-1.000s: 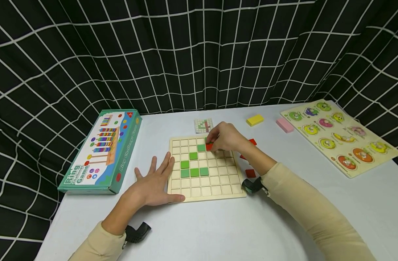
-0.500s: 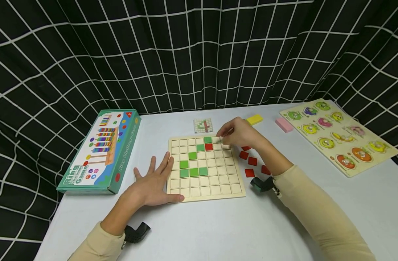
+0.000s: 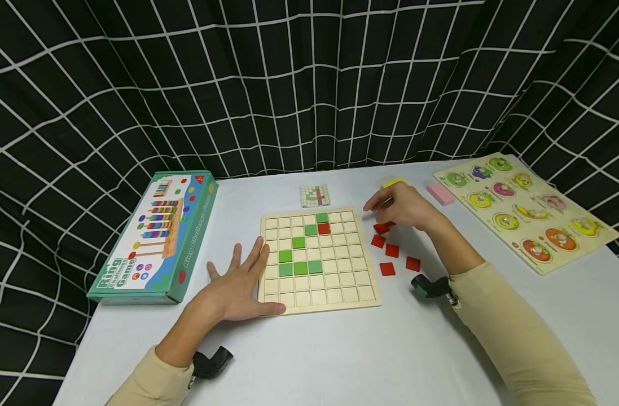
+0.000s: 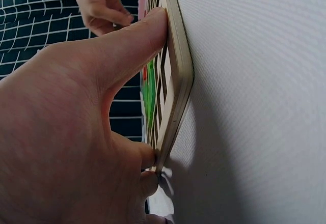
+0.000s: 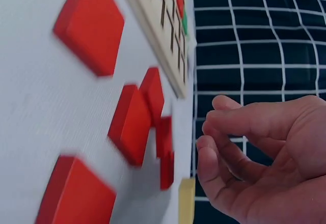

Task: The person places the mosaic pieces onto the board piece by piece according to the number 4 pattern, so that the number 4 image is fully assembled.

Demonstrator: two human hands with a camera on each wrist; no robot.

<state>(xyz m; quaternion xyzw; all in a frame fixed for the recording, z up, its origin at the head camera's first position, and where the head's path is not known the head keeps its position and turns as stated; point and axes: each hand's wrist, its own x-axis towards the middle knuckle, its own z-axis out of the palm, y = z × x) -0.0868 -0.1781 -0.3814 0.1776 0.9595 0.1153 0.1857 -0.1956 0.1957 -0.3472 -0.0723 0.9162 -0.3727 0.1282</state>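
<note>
Right hand hovers over the loose red tiles at 3 o'clock of the grid board, fingers loosely curled, thumb and forefinger near each other but nothing pinched between them. Left hand lies flat, fingers spread, on the desk at 9 o'clock of the board, thumb along its near edge, bracing it.

Progress, as I judge it: board holds six green tiles in a diagonal-plus-row shape and one red tile seated at about 12 o'clock; most cells are bare. Several red tiles remain off the board, so filling looks early. Pattern card sits just beyond the board's far edge.

Views: the head view gives the whole layout. Left wrist view shows the thumb pressed against the board's rim, contact unclear from above. Right wrist view shows the fingers holding nothing, clear of the red tiles.
</note>
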